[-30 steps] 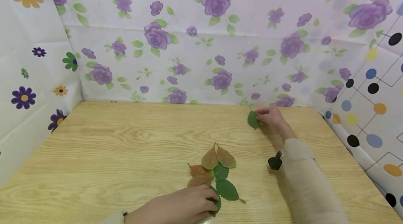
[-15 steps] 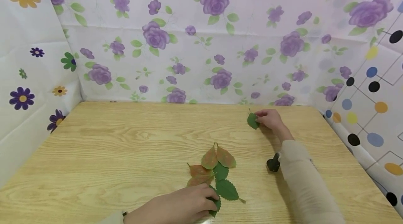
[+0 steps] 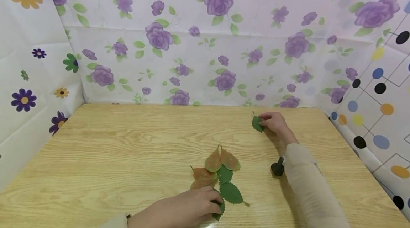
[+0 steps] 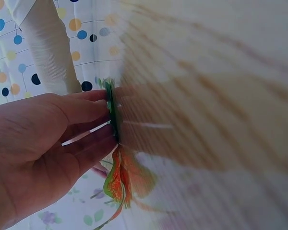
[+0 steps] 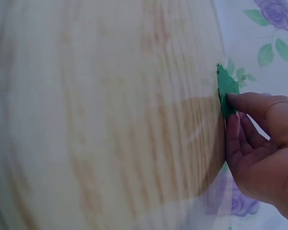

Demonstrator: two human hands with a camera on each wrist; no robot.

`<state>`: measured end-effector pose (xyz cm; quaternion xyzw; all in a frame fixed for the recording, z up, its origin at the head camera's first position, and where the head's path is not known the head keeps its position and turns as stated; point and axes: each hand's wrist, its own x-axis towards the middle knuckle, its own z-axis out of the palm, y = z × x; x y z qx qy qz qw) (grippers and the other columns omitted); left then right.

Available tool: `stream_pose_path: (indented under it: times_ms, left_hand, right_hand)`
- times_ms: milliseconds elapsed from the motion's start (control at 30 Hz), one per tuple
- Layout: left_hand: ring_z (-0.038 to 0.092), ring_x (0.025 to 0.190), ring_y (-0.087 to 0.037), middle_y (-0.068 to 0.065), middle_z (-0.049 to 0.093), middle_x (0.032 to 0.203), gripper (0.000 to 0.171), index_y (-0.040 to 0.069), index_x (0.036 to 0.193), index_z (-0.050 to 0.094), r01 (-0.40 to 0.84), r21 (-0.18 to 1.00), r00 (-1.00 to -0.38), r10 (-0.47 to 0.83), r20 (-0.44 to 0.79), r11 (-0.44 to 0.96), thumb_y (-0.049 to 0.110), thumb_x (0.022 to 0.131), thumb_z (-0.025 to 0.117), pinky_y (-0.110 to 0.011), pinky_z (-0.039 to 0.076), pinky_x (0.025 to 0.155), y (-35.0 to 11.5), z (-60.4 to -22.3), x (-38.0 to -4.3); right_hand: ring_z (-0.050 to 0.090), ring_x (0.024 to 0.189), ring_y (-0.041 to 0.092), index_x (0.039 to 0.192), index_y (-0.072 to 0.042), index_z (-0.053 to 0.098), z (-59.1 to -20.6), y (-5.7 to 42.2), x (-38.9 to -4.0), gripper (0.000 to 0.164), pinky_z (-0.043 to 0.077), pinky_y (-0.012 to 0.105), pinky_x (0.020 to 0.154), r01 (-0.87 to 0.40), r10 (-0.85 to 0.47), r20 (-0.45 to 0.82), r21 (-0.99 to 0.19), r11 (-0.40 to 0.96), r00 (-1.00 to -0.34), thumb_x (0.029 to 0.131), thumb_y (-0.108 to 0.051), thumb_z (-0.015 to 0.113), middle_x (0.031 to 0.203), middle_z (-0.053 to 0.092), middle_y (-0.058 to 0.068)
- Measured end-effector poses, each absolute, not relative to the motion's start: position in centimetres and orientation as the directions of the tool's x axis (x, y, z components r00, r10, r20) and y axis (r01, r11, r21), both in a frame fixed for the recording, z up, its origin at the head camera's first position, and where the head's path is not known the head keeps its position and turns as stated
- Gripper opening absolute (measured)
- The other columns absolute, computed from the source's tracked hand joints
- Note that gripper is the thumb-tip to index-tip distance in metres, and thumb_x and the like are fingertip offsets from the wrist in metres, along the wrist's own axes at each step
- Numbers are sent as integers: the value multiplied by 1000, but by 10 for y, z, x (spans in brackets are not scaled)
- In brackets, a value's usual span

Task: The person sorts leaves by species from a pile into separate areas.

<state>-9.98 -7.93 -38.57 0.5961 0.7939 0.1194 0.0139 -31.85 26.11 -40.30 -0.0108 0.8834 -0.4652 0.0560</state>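
On the wooden tabletop (image 3: 137,164), my left hand (image 3: 179,206) rests its fingertips on a serrated green leaf (image 3: 217,213), partly covered by the fingers. The left wrist view shows those fingers fairly straight, pressing that leaf flat. Beyond them lie two more green leaves, an upper one (image 3: 225,174) and a lower one (image 3: 231,193) with its stem to the right. Reddish-green leaves fan out above, among them a right one (image 3: 230,160) and a left one (image 3: 203,174). Near the far edge, my right hand (image 3: 274,122) pinches another green leaf (image 5: 226,91) between thumb and fingers.
A floral cloth (image 3: 192,61) hangs behind the table's far edge. Patterned cloths flank it, a flowered one (image 3: 35,71) at left and a dotted one (image 3: 381,114) at right. A small black object (image 3: 277,167) shows beside the right sleeve (image 3: 310,181).
My right hand, with the green leaf pinched, has shifted slightly nearer along the table, the sleeve drawing back a little. My left hand and the arranged leaves stay in place.
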Motion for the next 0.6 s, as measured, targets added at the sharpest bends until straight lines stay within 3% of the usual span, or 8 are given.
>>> stream_pose_path:
  times_ms: [367, 600]
  left_hand:
    - [51, 96, -1, 6, 63, 113, 18, 17, 104, 74, 951, 155, -287, 949, 126, 267, 20, 86, 72, -2, 34, 82, -76, -390, -103]
    - [51, 97, -2, 5, 62, 114, 18, 17, 105, 74, 951, 148, -290, 948, 127, 271, 18, 87, 72, -2, 34, 82, -75, -391, -104]
  right_hand:
    - [58, 101, 27, 128, 9, 55, -403, 261, -316, 37, 52, 26, 77, 37, -56, -85, -813, 581, -995, 93, -2, 60, 120, 57, 25]
    - [59, 99, 26, 128, 9, 55, -406, 262, -317, 37, 52, 23, 74, 27, -66, -80, -810, 586, -995, 94, -2, 60, 120, 58, 25]
